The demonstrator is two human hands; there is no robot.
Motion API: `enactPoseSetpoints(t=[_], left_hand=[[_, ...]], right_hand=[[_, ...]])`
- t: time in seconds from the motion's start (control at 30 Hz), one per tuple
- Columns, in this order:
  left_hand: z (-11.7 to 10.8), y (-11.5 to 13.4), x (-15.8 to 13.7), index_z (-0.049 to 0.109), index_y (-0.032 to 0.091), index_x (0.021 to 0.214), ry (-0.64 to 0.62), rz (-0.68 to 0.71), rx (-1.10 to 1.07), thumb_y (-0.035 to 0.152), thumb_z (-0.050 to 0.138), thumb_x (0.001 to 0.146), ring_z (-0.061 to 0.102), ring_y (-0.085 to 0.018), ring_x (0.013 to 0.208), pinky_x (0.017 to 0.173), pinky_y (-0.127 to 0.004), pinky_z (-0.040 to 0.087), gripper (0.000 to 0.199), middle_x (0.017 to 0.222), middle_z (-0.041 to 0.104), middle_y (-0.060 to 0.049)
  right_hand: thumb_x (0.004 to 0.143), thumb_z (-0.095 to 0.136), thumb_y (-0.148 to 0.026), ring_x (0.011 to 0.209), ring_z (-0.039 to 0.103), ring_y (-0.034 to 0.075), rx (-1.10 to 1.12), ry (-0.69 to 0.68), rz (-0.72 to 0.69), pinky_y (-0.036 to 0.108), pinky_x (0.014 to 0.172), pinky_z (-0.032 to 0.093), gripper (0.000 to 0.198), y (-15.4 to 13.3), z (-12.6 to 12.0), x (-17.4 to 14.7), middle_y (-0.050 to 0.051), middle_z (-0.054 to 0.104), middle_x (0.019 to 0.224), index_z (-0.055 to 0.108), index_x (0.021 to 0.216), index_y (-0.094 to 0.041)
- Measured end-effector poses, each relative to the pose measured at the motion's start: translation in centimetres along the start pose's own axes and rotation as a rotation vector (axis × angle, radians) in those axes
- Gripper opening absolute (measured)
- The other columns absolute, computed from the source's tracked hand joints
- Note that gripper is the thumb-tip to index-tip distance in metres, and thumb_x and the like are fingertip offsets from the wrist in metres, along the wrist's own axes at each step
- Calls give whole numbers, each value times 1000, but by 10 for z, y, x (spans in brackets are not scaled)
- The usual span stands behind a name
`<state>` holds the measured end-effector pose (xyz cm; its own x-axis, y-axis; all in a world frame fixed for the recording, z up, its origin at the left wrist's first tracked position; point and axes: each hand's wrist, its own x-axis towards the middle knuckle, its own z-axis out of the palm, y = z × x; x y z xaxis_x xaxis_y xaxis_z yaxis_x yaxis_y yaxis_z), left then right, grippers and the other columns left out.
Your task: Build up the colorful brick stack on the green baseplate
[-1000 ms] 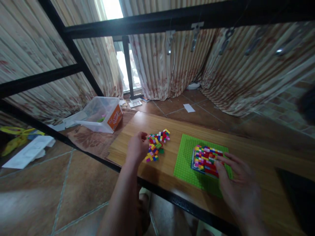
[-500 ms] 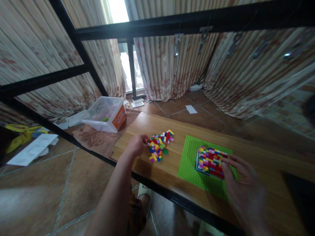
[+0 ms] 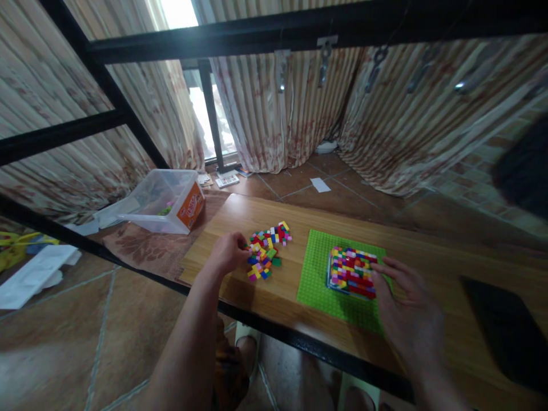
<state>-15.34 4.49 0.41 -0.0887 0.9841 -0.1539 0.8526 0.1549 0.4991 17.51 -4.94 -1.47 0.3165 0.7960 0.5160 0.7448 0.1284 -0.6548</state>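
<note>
My left hand is at the left edge of a loose pile of small coloured toy bricks on a wooden table. Its fingers are pinched together, and what is between them is too small to make out. A green studded baseplate lies right of the pile. On it stands a low rectangular block of multicoloured bricks with a blue lower edge. My right hand is at the block's right end, thumb and forefinger tips close together against it. Those fingers cover the block's right edge, hiding anything between them.
A dark flat panel lies on the table at the right. Beyond the table's left end, a clear plastic box with an orange label sits on a brown mat. A black metal frame crosses above, with striped curtains behind.
My view has turned slightly right, so everything sits further left and more of the dark panel shows. Both hands stay at the pile and the brick block.
</note>
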Motion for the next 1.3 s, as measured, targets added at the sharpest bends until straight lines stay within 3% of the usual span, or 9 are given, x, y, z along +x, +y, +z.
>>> enactPoseSetpoints(t=[0.5,0.9,1.07,1.2,1.3], left_hand=[[0,-6,6,67,17,65,11,29,-173,37,73,62,52,-14,58,53,-25,34,21,60,62,1],[8,-3,15,79,15,94,83,16,-246,34,65,70,64,-19,69,58,-24,42,34,77,76,-7],[11,16,11,77,15,92,100,69,-399,35,67,71,64,-18,68,59,-24,43,30,75,75,-5],[23,48,-4,68,16,84,-61,230,-757,38,74,68,62,-14,68,63,-24,48,27,78,72,-3],[38,76,-20,63,17,79,-172,322,-845,33,76,69,61,-13,69,63,-23,48,23,78,70,-3]], right_hand=[[91,57,-39,105,65,25,20,6,23,47,99,46,25,-2,0,2,11,69,113,73,93,-20],[91,57,-38,107,65,26,66,23,52,49,100,47,24,-1,-3,3,11,69,115,74,94,-21],[91,57,-35,106,65,25,89,37,66,48,99,48,22,-6,-4,4,10,70,113,74,93,-22],[91,58,-33,104,66,24,136,44,64,45,96,50,20,-9,-7,6,10,70,110,74,92,-22],[92,57,-34,98,68,24,188,25,67,43,90,53,19,-11,-10,6,8,72,102,74,92,-24]])
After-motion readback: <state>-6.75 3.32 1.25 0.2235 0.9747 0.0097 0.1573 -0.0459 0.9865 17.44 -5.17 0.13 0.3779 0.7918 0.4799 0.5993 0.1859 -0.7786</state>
